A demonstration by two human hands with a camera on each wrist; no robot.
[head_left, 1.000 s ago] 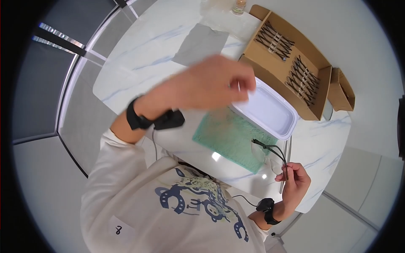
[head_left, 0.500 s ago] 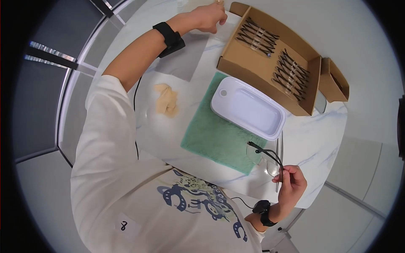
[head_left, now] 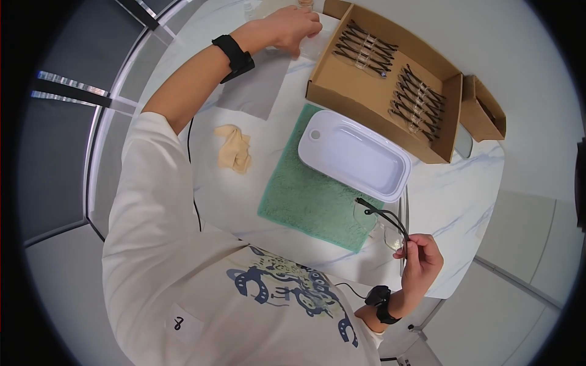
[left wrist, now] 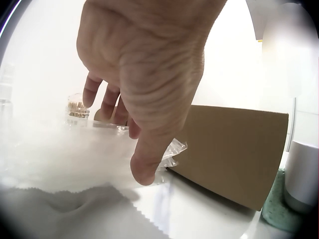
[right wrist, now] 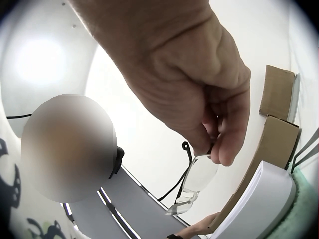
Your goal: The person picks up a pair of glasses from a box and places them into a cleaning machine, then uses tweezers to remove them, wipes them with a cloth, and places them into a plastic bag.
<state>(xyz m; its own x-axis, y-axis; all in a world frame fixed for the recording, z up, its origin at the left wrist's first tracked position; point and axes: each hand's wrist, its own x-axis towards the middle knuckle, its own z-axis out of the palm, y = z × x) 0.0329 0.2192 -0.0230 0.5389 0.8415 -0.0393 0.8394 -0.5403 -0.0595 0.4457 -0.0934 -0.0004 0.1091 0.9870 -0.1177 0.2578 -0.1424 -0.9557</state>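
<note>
My right hand (head_left: 424, 259) pinches a pair of eyeglasses (head_left: 390, 218) with dark temples by one end, above the table's near right side. In the right wrist view its clear lens (right wrist: 200, 173) hangs below the fingertips. My left hand (head_left: 292, 29) reaches to the far left of the table, over clear plastic bags (left wrist: 75, 154). In the left wrist view its fingers are spread and point down, the thumb low beside the bags' crinkled edge. A small clear jar (left wrist: 77, 109) of thin sticks stands just past the fingers. Beneath the forearm lies a grey cloth (head_left: 256, 88).
A cardboard box (head_left: 366, 91) holds two rows of glasses at the back, with a smaller carton (head_left: 485, 110) beside it. A white plastic tray (head_left: 314, 158) sits on a green mat (head_left: 305, 204). A crumpled beige cloth (head_left: 235, 149) lies to the left.
My left hand has swept from above the mat to the far left, by the plastic bags, uncovering the beige cloth. My right hand keeps holding the eyeglasses in nearly the same place.
</note>
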